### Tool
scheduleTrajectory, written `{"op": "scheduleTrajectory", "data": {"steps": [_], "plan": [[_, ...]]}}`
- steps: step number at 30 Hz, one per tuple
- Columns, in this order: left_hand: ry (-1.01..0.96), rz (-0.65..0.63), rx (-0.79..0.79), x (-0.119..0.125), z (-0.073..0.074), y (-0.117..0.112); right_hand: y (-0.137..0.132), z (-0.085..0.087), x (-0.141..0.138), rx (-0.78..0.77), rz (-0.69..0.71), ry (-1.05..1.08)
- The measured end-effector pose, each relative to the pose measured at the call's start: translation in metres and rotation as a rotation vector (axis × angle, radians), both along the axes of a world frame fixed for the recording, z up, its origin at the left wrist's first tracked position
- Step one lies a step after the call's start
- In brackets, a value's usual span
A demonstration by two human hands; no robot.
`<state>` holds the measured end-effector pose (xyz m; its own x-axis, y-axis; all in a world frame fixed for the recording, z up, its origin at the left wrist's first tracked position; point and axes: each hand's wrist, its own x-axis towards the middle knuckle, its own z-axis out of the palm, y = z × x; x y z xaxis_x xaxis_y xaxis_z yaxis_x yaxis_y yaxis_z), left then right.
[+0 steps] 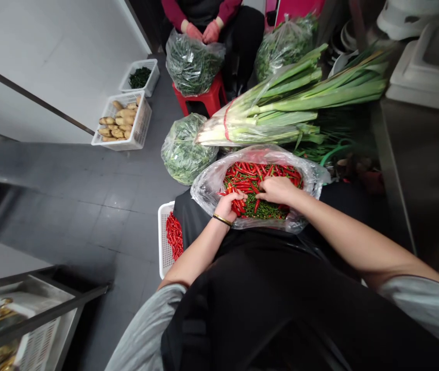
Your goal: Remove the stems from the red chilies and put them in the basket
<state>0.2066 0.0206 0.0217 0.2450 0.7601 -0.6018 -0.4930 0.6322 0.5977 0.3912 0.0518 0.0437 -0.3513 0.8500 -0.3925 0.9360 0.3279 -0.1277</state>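
A clear plastic bag (207, 183), wide open on my lap, holds a heap of red chilies (242, 175), with green stems (268, 208) massed on the near side. Inside its near left part, my left hand (228, 205) is closed around a few red chilies that poke out past the fingers. My right hand (279, 189) reaches in from the right, its fingers pinched together on a red chili just beside the left hand. The exact grip of the right fingertips is partly hidden. To the left of my leg, a white basket (162, 239) contains loose stemless red chilies (173, 236).
Tied leeks (258, 118) lie just beyond the bag, next to bagged greens (188, 147). A co-worker's gloved hands (204, 33) rest above a greens bag (194, 64) on a red stool (215, 95). A basket of root vegetables (140, 129) stands left; a metal counter (408, 134) borders the right.
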Motion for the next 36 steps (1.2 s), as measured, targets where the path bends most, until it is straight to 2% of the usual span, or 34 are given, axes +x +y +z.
{"op": "scheduleTrajectory", "data": {"steps": [2,4,9,11,13,15,17,21,24,27,29,32,36], "plan": [[0.009,-0.025,-0.025,-0.003,0.001,-0.001,0.000,-0.003,-0.005,-0.011,0.041,-0.032],[0.035,-0.030,-0.046,-0.002,0.001,-0.002,-0.007,-0.003,-0.004,0.043,0.025,-0.016],[0.012,-0.098,0.041,0.014,0.007,-0.010,-0.040,0.005,0.005,0.101,0.101,0.207],[0.063,-0.108,0.174,0.018,0.014,-0.015,-0.048,0.003,0.007,0.002,0.065,0.355],[0.174,-0.104,0.349,0.018,0.021,-0.020,-0.050,-0.003,0.009,-0.170,-0.039,0.467],[0.238,-0.073,0.458,0.013,0.025,-0.021,-0.047,-0.007,0.011,-0.294,-0.117,0.486],[0.194,-0.020,0.403,0.005,0.026,-0.018,-0.042,-0.007,0.009,-0.229,-0.142,0.421],[0.038,0.044,0.085,-0.004,0.019,-0.006,-0.020,-0.006,-0.012,0.103,-0.140,0.186],[0.017,0.075,0.011,-0.004,0.014,-0.003,0.004,-0.011,-0.029,0.057,-0.146,0.023],[0.034,0.077,0.012,-0.004,0.011,-0.004,0.017,-0.013,-0.030,0.003,-0.091,-0.003],[0.057,0.067,-0.003,-0.003,0.008,-0.004,0.012,-0.010,-0.022,0.051,-0.025,0.050],[0.085,0.023,-0.043,0.001,0.003,-0.002,-0.013,0.000,-0.008,0.162,0.080,0.119],[-0.020,-0.044,-0.053,0.012,-0.002,0.001,-0.042,0.007,0.005,0.248,0.288,0.237]]}}
